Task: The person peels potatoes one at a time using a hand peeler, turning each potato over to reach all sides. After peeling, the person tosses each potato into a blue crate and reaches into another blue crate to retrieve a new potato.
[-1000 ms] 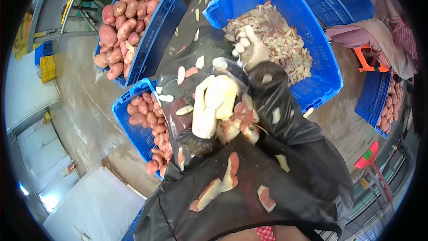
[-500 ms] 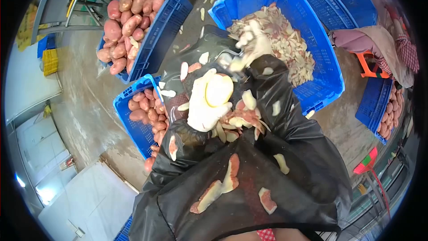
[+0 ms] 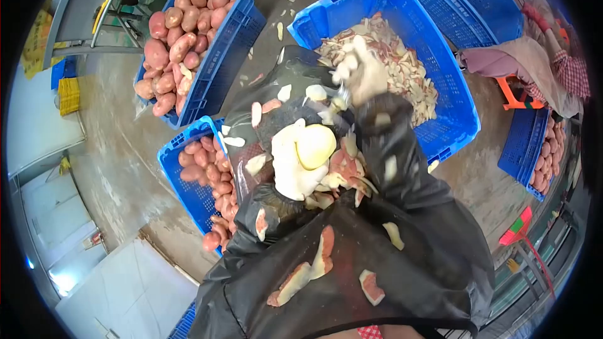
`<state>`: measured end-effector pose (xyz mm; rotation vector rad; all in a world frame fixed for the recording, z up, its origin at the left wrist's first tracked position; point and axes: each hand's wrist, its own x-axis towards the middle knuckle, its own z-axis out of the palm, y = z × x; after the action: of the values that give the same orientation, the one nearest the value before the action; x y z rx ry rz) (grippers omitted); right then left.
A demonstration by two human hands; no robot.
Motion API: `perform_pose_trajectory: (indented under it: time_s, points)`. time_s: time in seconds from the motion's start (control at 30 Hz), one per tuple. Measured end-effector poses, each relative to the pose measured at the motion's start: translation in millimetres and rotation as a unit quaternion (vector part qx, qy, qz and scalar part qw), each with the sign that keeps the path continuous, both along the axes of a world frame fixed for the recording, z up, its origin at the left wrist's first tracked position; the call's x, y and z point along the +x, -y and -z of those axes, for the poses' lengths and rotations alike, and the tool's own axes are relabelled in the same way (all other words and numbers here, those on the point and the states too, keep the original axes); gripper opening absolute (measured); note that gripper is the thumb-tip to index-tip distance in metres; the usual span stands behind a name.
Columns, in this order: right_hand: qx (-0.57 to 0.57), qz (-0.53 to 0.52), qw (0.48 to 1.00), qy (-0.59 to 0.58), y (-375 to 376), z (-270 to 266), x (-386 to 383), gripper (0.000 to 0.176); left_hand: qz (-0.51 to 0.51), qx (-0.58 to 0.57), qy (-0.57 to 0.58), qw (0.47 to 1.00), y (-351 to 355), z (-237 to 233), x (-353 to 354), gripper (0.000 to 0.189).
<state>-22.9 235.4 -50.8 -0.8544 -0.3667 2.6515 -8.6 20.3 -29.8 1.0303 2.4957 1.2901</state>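
My left hand (image 3: 290, 162), in a white glove, is closed around a peeled, pale yellow potato (image 3: 316, 146) above my lap. My right hand (image 3: 367, 75), gloved too and smeared by motion, is raised beyond the potato, apart from it. It grips a peeler (image 3: 340, 98) whose metal head is blurred. Red-skinned potato peels (image 3: 345, 166) are heaped on my lap beside the left hand, and more strips stick to my black plastic apron (image 3: 352, 257) and sleeves. Past my right hand, a blue crate (image 3: 449, 103) holds a thick layer of peels.
Unpeeled red potatoes fill a blue crate (image 3: 217, 63) at upper left and part of a smaller crate (image 3: 182, 182) by my left knee. Another person (image 3: 515, 59) sits at right on an orange stool (image 3: 518, 91), near a crate of potatoes (image 3: 524, 144). Peel scraps dot the wet floor.
My right hand has moved slightly, with the peeler pulled a little back from its earlier spot. The left hand and potato sit a bit lower and to the right in view.
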Motion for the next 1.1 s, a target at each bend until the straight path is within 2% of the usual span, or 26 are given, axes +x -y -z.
perform_pose_trajectory:
  time_s: [0.03, 0.1, 0.13, 0.17, 0.2, 0.23, 0.27, 0.3, 0.37, 0.43, 0.5, 0.53, 0.57, 0.63, 0.67, 0.7, 0.73, 0.77, 0.8, 0.83, 0.9, 0.93, 0.97, 1.03, 1.07, 1.1]
  points:
    - [-0.002, -0.064, 0.998, -0.022, 21, -30, 7, 0.027, -0.004, -0.006, 0.007, 1.0, 3, 2, 3, 0.068]
    - [0.101, -0.046, 0.993, 0.051, 28, 18, -2, 0.028, -0.056, -0.059, 0.03, 0.996, 2, 6, 5, 0.068]
    - [0.013, -0.006, 0.999, 0.044, 11, 43, -8, 0.032, -0.034, -0.061, 0.01, 0.998, -1, -4, 1, 0.07]
    - [0.07, 0.073, 0.993, 0.062, -1, 46, -9, 0.034, -0.036, -0.058, 0.005, 0.998, -1, -9, -3, 0.07]
    - [-0.02, 0.053, 0.997, -0.051, -2, 20, -1, 0.033, -0.043, 0.036, 0.198, 0.979, 0, -13, -7, 0.068]
    - [-0.116, 0.034, 0.98, -0.156, 5, -16, 13, 0.033, -0.049, 0.123, 0.386, 0.913, 4, -17, -7, 0.066]
    - [-0.097, -0.017, 0.991, -0.087, 23, -33, 16, 0.031, -0.013, 0.153, 0.462, 0.874, 5, -16, -12, 0.066]
    - [0.113, -0.026, 0.992, -0.054, 39, -33, 8, 0.031, 0.021, 0.075, 0.435, 0.897, -2, -30, -16, 0.068]
    - [0.092, 0.003, 0.995, 0.045, 17, 27, -20, 0.028, 0.032, 0.056, 0.526, 0.848, -5, -23, -28, 0.068]
    - [-0.05, 0.025, 0.996, -0.075, -14, 59, -16, 0.027, 0.056, 0.073, 0.511, 0.854, -2, -28, -35, 0.068]
    - [0.35, -0.021, 0.937, -0.008, 31, -8, 10, 0.027, 0.074, 0.09, 0.504, 0.856, -4, -28, -41, 0.067]
    - [0.1, -0.072, 0.992, 0.002, 45, -37, 7, 0.028, 0.056, 0.112, 0.559, 0.819, 0, -28, -40, 0.065]
    - [0.381, -0.006, 0.921, 0.082, 46, 70, -16, 0.029, 0.041, 0.133, 0.609, 0.781, 2, -27, -40, 0.063]
    - [0.069, 0.058, 0.996, 0.027, 5, 35, -20, 0.03, 0.092, 0.131, 0.611, 0.775, 4, -23, -47, 0.062]
    - [-0.054, -0.008, 0.998, -0.003, 17, -32, 0, 0.03, 0.126, 0.159, 0.614, 0.763, 6, -18, -51, 0.065]
    - [0.277, -0.004, 0.96, -0.042, 33, -14, 6, 0.029, 0.157, 0.188, 0.619, 0.746, 7, -16, -51, 0.067]
    - [0.221, -0.042, 0.973, -0.06, 44, -5, 4, 0.029, 0.059, 0.195, 0.645, 0.737, 9, -23, -38, 0.074]
    - [0.163, -0.074, 0.981, -0.078, 51, -1, 2, 0.03, 0.056, 0.19, 0.649, 0.734, 11, -25, -30, 0.074]
    - [0.002, -0.03, 0.999, 0.04, 35, -6, -11, 0.03, 0.038, 0.197, 0.668, 0.717, 8, -25, -29, 0.075]
    - [0.08, -0.005, 0.987, 0.139, 23, -14, -13, 0.03, 0.018, 0.206, 0.684, 0.699, 6, -26, -28, 0.077]
    - [-0.063, -0.024, 0.997, 0.026, 16, -16, 2, 0.032, 0.041, 0.229, 0.675, 0.7, 5, -29, -30, 0.08]
    - [-0.048, -0.071, 0.99, -0.111, 33, -12, 12, 0.033, 0.058, 0.221, 0.625, 0.746, 7, -19, -30, 0.082]
    - [0.146, -0.08, 0.984, -0.065, 54, -33, 11, 0.033, 0.073, 0.21, 0.574, 0.788, 11, -14, -25, 0.083]
    - [0.064, -0.01, 0.994, 0.083, 26, -5, -12, 0.03, 0.055, 0.192, 0.615, 0.763, 6, -25, -22, 0.087]
    - [0.234, 0.014, 0.969, 0.083, 13, 1, -21, 0.022, 0.041, 0.197, 0.613, 0.764, 7, -27, -20, 0.087]
    - [-0.006, 0.039, 0.998, -0.039, 3, 4, -13, 0.017, 0.029, 0.203, 0.611, 0.765, 6, -28, -21, 0.087]
